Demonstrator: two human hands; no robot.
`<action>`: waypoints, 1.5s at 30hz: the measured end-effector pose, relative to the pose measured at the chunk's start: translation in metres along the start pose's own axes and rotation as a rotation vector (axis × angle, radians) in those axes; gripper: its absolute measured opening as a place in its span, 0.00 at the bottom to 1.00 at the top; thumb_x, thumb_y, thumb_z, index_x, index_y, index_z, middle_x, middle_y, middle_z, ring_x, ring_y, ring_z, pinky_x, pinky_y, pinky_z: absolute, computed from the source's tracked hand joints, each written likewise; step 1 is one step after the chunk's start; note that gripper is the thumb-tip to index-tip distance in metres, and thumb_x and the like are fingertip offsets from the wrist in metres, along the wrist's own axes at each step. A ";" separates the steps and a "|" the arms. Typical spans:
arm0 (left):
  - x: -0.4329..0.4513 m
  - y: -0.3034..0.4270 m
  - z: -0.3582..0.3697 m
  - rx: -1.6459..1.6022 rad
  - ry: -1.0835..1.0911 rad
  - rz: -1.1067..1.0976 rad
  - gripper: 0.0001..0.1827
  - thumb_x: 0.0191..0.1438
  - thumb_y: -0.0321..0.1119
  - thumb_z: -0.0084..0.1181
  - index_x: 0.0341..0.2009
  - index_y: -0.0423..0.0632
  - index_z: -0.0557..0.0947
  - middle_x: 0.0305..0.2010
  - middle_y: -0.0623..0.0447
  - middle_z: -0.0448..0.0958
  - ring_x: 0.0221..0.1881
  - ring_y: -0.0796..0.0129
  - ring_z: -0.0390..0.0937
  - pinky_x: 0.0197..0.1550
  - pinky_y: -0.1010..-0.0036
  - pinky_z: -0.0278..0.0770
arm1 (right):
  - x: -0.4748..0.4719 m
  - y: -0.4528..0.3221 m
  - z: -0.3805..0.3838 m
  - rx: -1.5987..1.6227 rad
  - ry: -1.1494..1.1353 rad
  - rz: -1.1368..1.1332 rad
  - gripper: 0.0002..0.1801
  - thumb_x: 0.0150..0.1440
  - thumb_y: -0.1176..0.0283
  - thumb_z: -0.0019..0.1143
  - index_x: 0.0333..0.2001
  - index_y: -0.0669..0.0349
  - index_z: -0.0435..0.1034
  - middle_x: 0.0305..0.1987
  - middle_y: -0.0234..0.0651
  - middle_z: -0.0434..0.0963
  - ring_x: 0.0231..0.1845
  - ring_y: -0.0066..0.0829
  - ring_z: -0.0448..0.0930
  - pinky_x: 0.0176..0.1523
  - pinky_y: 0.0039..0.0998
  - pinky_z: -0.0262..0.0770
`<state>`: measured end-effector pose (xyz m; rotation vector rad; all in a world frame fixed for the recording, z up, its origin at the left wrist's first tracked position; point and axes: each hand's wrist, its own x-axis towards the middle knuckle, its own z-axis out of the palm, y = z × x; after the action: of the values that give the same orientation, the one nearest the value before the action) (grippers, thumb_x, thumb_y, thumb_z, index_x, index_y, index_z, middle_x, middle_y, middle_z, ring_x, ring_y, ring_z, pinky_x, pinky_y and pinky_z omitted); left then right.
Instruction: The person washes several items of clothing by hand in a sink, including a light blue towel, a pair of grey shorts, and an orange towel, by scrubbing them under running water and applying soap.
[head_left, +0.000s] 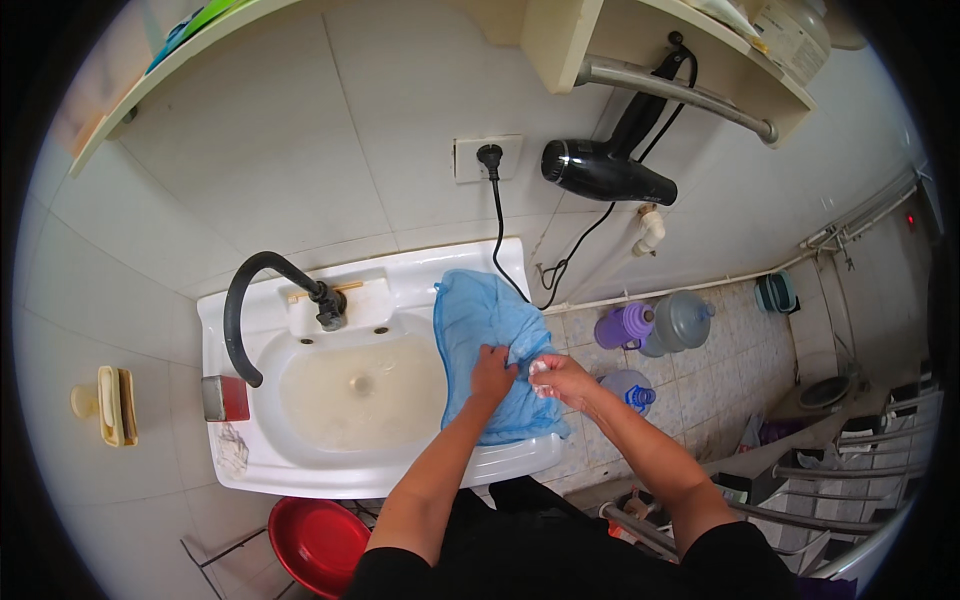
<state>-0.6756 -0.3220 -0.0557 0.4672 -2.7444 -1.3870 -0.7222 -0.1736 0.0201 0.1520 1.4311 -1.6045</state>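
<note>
A wet-looking light blue cloth (472, 322) with darker piped edges and a small corner tab lies over the right side of the white washbasin (517, 469). My left hand (495, 373) rests on the cloth's middle, its fingers curled into the fabric. Just to the right, my right hand (564, 381) grips a small white object (538, 377), possibly a piece of soap, beside the cloth's bunched right part. My fingers hide most of that object. Cloudy water (322, 394) stands in the bowl to the left of the cloth.
A black curved faucet (244, 300) arches over the basin's left side. The rim holds a red-and-grey box (225, 399) and a crumpled white cloth (232, 450). A hair dryer (615, 169) hangs above, its cord dangling by the basin. Bottles (679, 322) stand on the floor; a red tub (319, 544) sits below.
</note>
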 end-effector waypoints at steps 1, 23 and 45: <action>0.002 -0.003 -0.002 0.016 -0.021 0.004 0.13 0.37 0.33 0.56 0.31 0.46 0.72 0.36 0.45 0.66 0.36 0.48 0.69 0.35 0.60 0.69 | 0.001 0.000 0.001 0.016 0.005 -0.001 0.06 0.45 0.81 0.56 0.27 0.60 0.68 0.21 0.30 0.70 0.20 0.20 0.70 0.23 0.20 0.66; -0.081 -0.016 -0.009 -0.007 0.001 0.104 0.09 0.40 0.33 0.52 0.25 0.44 0.70 0.26 0.45 0.68 0.31 0.49 0.68 0.30 0.59 0.66 | 0.128 -0.011 0.029 -1.199 0.271 -0.547 0.08 0.47 0.71 0.49 0.24 0.65 0.72 0.16 0.40 0.74 0.19 0.32 0.77 0.28 0.30 0.72; 0.093 0.040 -0.077 -0.920 -0.013 -0.032 0.15 0.51 0.39 0.49 0.38 0.43 0.76 0.33 0.53 0.73 0.37 0.74 0.69 0.40 0.80 0.65 | 0.058 0.013 0.009 -0.693 0.303 -0.643 0.11 0.54 0.79 0.39 0.36 0.66 0.71 0.28 0.34 0.76 0.26 0.20 0.75 0.26 0.21 0.72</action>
<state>-0.7626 -0.3854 0.0125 0.4174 -1.7773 -2.3867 -0.7402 -0.2116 -0.0236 -0.5403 2.3573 -1.4914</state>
